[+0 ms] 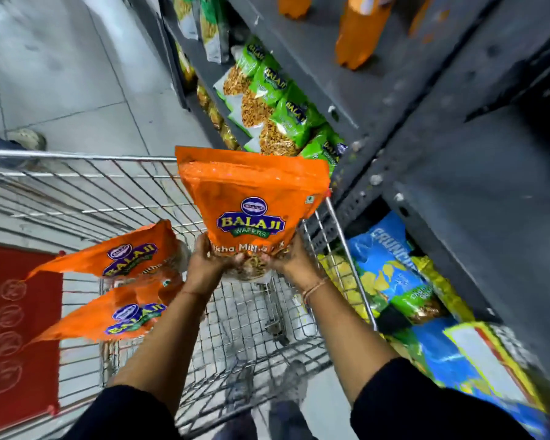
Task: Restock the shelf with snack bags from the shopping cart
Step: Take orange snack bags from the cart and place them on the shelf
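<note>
An orange Balaji snack bag (pixel 251 198) is held upright above the wire shopping cart (pixel 77 185). My left hand (pixel 208 262) grips its lower left corner and my right hand (pixel 291 260) grips its lower right corner. Two more orange Balaji bags lie in the cart to the left: one (pixel 124 252) higher, one (pixel 121 315) below it. The dark grey shelf (pixel 426 106) stands to the right of the cart, with orange bags (pixel 359 30) on an upper level.
Green Balaji bags (pixel 277 100) fill a middle shelf level just beyond the held bag. Blue, yellow and green bags (pixel 400 281) sit on the low level at the right. A red panel (pixel 16 328) hangs on the cart's left. Someone's shoe (pixel 26 139) stands beyond the cart.
</note>
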A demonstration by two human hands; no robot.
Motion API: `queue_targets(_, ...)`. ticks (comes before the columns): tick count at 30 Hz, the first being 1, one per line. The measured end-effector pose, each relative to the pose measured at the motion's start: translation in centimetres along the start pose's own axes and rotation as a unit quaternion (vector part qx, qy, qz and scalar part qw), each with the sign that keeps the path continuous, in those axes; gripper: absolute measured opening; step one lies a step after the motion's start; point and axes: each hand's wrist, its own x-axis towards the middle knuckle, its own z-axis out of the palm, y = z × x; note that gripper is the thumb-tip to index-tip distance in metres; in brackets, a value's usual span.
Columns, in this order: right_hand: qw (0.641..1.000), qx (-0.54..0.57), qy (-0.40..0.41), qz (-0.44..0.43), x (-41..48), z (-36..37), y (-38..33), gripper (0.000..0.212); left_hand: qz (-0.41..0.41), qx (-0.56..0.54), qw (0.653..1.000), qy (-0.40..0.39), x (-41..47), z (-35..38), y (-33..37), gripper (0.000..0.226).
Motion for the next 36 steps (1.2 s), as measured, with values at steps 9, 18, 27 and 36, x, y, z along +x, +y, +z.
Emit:
queue_targets(9,0.973,0.109,0.105,-0.173,-14.3,-4.4,-5.1,0.056,0.153,0.001,0.985,-0.084,-12.2,3.9,8.5,0.048)
queue_targets(18,0.903,0.153,0.296,-0.271,-27.2,-16.0,-4.3,0.044,0.324,0.143,0.889,-0.29,-18.9,17.0,12.4,0.059)
queue_targets(27,0.842,0.25,0.392,-0.271,-33.8,-20.7,-2.2,0.072,0.391,0.247,0.802,-0.378,-22.7,26.3,14.7,0.073)
queue_targets(36,0.797,0.201,0.503,-0.268,-38.5,-31.9,-0.7,0.041,0.347,0.145,0.818,-0.435,-25.5,39.6,11.4,0.064)
